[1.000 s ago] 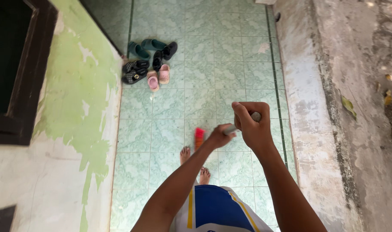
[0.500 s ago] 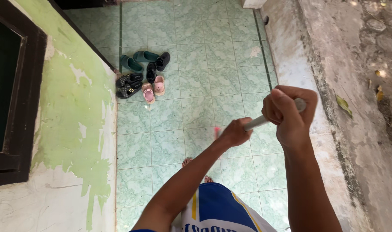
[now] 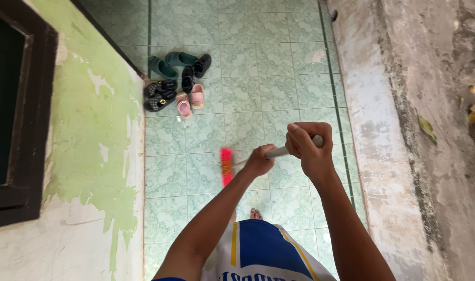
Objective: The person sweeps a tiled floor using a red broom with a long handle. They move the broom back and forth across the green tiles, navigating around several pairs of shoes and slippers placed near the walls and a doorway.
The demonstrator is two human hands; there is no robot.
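I hold a broom by its grey handle (image 3: 277, 152) with both hands. My right hand (image 3: 309, 147) grips the top end of the handle. My left hand (image 3: 259, 161) grips it lower down, closer to the floor. The broom's red-orange bristle head (image 3: 226, 166) sits on the pale green tiled floor (image 3: 258, 88), to the left of my left hand. One of my bare feet (image 3: 255, 214) shows below the hands, above my blue, white and yellow shorts.
Several shoes and sandals (image 3: 176, 83) lie in a heap on the tiles by the wall. A peeling green and white wall (image 3: 86, 171) with a dark window frame (image 3: 19, 114) runs along the left. A raised concrete ledge (image 3: 383, 130) borders the right.
Both hands swung from the right back toward the middle, and the broom head swept left across the tiles and is now plainly visible.
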